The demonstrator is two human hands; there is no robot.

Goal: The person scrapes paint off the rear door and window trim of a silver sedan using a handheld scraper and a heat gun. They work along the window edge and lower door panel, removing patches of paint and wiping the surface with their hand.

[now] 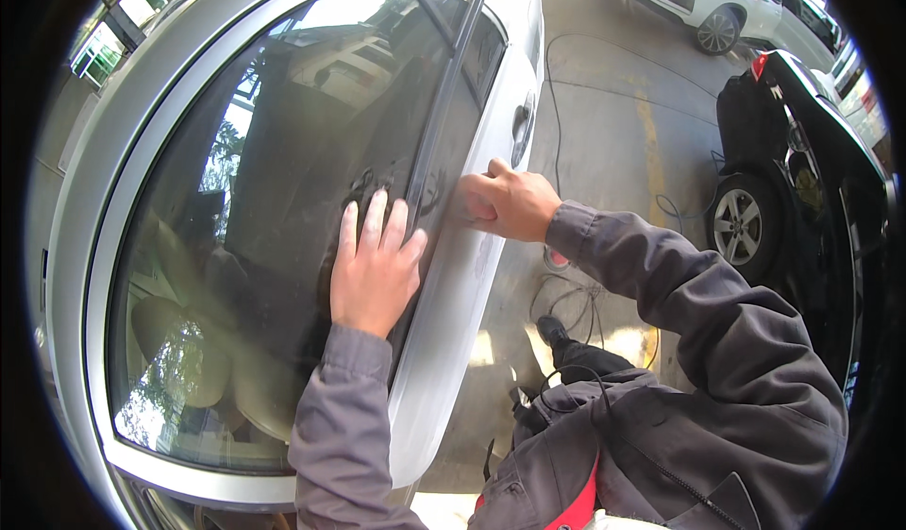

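Left hand (pixel 376 270): fingers spread, empty, window glass (pixel 302 152) beneath; light touch best. Right hand (pixel 505 200): curled, contents unclear, door (pixel 451 336) alongside; steadiness advisable.

A single wide fisheye, worn on the left of the head, looks steeply down past the jacket (pixel 661 445) at the lower right. It faces the window (pixel 283 152) at close range, with the left hand (pixel 376 270) and right hand (pixel 510 200) near mid-view. Beyond, its edge takes in the black car (pixel 812 124) and, farther off, the white car (pixel 722 1).
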